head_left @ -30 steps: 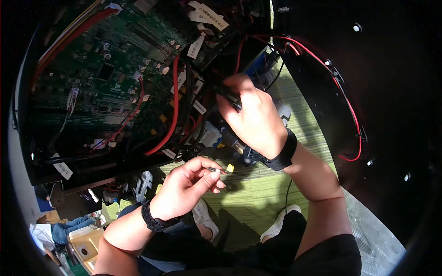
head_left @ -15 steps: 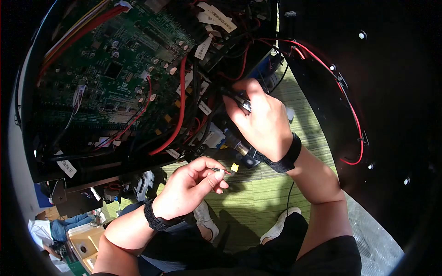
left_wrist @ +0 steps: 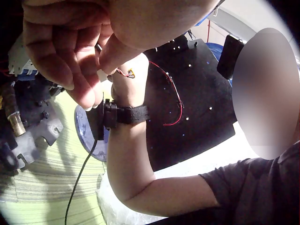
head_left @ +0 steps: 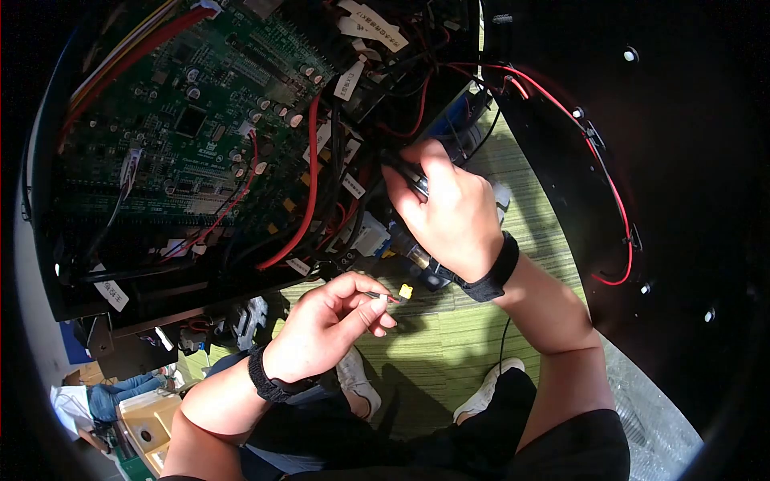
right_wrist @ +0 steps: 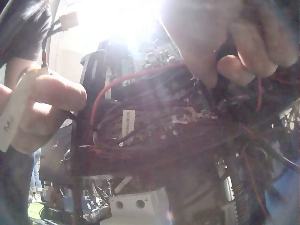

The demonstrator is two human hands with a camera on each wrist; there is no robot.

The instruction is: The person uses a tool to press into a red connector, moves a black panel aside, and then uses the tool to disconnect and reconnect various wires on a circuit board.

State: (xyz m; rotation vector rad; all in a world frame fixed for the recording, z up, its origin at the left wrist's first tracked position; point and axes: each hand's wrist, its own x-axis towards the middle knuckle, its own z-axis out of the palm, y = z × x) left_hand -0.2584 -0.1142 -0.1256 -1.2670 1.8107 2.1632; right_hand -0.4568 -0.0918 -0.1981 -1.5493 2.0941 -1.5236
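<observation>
My left hand [head_left: 321, 325] pinches a thin red and black cable, with a yellow connector [head_left: 407, 291] sticking out past the fingertips. In the right wrist view that connector [right_wrist: 69, 21] stands above the left hand [right_wrist: 49, 108], and a white label [right_wrist: 14, 112] hangs from the cable. Higher up, beside the wire bundle, my right hand [head_left: 453, 208] curls its thumb and fingers round a dark item [head_left: 419, 183] with a shiny part; what it is, I cannot tell. The right wrist view shows the right hand [right_wrist: 229, 37] over dark cables, its fingertips partly lost in shadow.
A green circuit board [head_left: 192, 120] fills the open housing at left, beside a thick red cable [head_left: 311, 184] and labelled wires. On the right stands a black panel [head_left: 674, 184] with a red wire [head_left: 616, 200] clipped to it. Another person [head_left: 76, 409] is at lower left.
The head view has shifted slightly. The right hand has moved a little beside the wires and keeps its grip; the left hand still pinches the cable.
</observation>
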